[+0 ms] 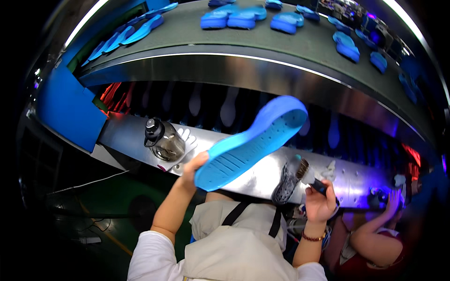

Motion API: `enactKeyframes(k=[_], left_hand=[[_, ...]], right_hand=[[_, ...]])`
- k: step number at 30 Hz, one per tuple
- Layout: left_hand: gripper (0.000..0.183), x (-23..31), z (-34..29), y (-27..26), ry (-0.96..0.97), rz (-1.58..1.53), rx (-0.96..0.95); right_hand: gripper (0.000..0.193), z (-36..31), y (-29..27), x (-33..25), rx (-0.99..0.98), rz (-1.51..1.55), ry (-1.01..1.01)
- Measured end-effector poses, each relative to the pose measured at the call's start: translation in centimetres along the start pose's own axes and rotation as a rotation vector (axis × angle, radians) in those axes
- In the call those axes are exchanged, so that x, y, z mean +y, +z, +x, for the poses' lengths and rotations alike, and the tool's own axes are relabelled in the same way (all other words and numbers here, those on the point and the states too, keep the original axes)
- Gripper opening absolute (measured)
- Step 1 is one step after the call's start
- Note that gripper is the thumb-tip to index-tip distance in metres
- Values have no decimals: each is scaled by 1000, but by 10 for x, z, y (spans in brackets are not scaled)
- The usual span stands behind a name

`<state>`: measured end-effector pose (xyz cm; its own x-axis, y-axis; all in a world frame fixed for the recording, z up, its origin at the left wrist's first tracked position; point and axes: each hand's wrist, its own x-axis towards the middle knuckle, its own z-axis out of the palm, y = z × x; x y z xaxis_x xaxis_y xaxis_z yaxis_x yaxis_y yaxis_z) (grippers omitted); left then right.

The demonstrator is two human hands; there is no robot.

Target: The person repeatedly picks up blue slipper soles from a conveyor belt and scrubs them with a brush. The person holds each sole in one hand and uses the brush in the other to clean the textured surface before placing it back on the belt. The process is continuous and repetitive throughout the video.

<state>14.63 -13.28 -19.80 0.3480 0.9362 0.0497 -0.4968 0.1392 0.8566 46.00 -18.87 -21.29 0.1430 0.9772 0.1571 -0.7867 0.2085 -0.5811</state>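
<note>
My left hand (193,169) grips the heel end of a blue shoe sole (253,140) and holds it tilted up, its ribbed inner side facing me, above a shiny metal shelf (262,175). My right hand (318,202) is closed on the dark handle of a small brush (304,171), whose bristles point up just right of the sole. A grey perforated container (285,185) stands on the shelf directly under the brush.
A conveyor belt (187,33) above carries several blue soles (241,18). A dark-lidded clear water bottle (163,140) lies on a white glove (185,140) on the shelf at left. Another person's arm (379,225) reaches in at lower right.
</note>
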Motion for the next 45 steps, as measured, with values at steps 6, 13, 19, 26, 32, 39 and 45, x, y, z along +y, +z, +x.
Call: enactKeyframes(k=[6, 13, 19, 26, 32, 39, 45], left_hand=[[63, 124, 67, 11, 319, -295, -211], [72, 190, 214, -29, 568, -514, 510], [79, 177, 281, -26, 583, 1485, 785], [52, 184, 322, -13, 304, 1719, 264], [47, 155, 349, 64, 310, 1855, 78], [40, 77, 352, 169, 714, 1481, -324], [32, 102, 308, 150, 642, 1883, 77]], right_hand=[[32, -8, -38, 16, 151, 53, 179], [30, 0, -33, 32, 162, 61, 230], [28, -6, -55, 19, 217, 112, 214], [30, -11, -69, 7, 261, 104, 210], [30, -18, -82, 3, 230, 141, 190], [30, -15, -68, 4, 180, 76, 185], [29, -9, -58, 2, 219, 28, 176]])
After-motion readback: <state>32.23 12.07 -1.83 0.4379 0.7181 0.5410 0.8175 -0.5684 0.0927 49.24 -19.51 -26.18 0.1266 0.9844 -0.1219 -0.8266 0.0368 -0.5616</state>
